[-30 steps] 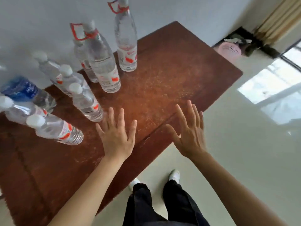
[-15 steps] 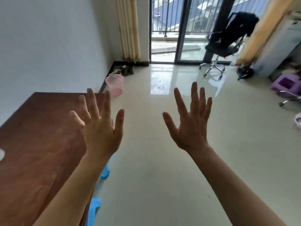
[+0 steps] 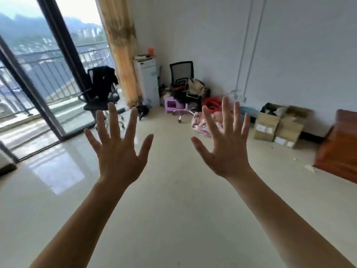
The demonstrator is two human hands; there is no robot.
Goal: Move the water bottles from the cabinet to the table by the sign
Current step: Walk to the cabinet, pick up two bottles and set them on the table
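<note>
Because the left hand (image 3: 117, 159) and right hand (image 3: 228, 151) are both empty, fingers spread apart, with no water bottles in view, the person is probably going for more, perhaps from the blurred wooden cabinet (image 3: 340, 149) beyond the right hand.

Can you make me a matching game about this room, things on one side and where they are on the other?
Things:
1 brown cardboard boxes
2 black swivel chair draped with dark clothing
3 small orange cup

Places:
A on top of the white appliance
B beside the glass balcony door
C on the floor against the white wall

Pairs: 1-C, 2-B, 3-A.
</note>
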